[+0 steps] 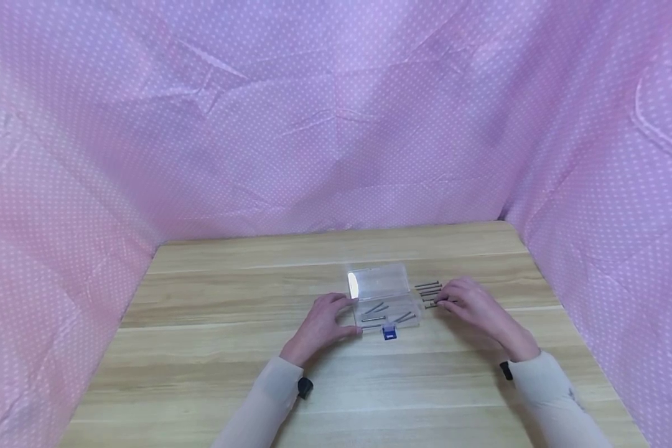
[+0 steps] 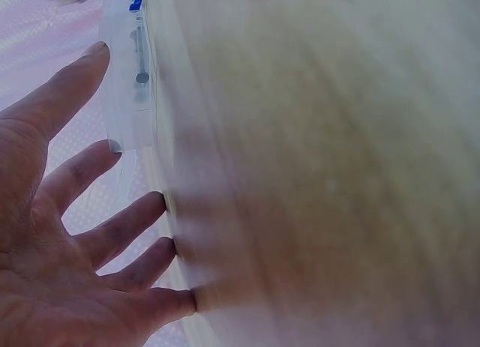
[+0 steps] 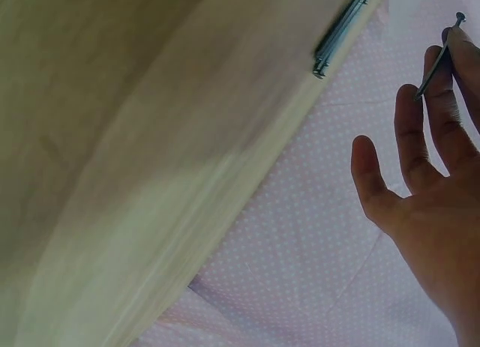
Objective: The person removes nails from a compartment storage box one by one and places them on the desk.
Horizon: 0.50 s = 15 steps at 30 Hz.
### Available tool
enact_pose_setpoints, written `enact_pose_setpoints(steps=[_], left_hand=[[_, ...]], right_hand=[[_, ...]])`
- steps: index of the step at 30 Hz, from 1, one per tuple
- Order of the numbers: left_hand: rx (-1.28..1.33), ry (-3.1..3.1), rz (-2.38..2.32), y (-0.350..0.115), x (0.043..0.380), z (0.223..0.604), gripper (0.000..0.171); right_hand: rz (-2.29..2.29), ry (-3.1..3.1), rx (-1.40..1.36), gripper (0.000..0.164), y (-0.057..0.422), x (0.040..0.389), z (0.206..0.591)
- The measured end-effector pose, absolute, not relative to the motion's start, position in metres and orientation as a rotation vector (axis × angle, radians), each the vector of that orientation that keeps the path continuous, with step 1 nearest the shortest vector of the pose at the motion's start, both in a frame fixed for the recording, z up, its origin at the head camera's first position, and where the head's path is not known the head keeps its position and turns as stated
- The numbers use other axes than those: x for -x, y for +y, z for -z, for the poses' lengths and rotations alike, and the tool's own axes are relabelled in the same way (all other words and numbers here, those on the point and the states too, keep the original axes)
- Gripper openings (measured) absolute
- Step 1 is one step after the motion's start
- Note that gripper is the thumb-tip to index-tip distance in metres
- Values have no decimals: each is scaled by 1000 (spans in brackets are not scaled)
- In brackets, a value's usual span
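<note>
A clear plastic box (image 1: 391, 309) with a blue latch (image 1: 389, 333) lies on the table, its lid (image 1: 378, 281) folded back. Several metal nails (image 1: 374, 319) are spread in its compartments. My left hand (image 1: 326, 320) holds the box's left end between thumb and index finger, the other fingertips down on the table. To the right of the box, my right hand (image 1: 473, 306) pinches one nail (image 3: 436, 61) between thumb and fingers, just above the tabletop. Beside that hand lies a row of several loose nails (image 1: 429, 286).
The wood-grain table (image 1: 229, 348) extends around the box on all sides. Pink dotted cloth (image 1: 336, 124) hangs along its back and both sides. A black strap piece (image 1: 305, 387) shows at the left wrist.
</note>
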<state>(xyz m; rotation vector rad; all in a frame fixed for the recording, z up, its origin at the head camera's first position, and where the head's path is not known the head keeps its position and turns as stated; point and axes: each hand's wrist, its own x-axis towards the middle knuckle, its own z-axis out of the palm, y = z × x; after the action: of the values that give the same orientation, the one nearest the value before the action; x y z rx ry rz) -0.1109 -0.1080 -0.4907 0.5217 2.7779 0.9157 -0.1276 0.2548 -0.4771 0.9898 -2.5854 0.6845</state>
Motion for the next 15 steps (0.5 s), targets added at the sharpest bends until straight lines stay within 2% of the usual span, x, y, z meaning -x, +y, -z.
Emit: enact_pose_setpoints(steps=[15], left_hand=[[-495, 2760, -923, -107, 110, 488, 70]], right_hand=[[-653, -2699, -994, 17, 258, 128, 487]])
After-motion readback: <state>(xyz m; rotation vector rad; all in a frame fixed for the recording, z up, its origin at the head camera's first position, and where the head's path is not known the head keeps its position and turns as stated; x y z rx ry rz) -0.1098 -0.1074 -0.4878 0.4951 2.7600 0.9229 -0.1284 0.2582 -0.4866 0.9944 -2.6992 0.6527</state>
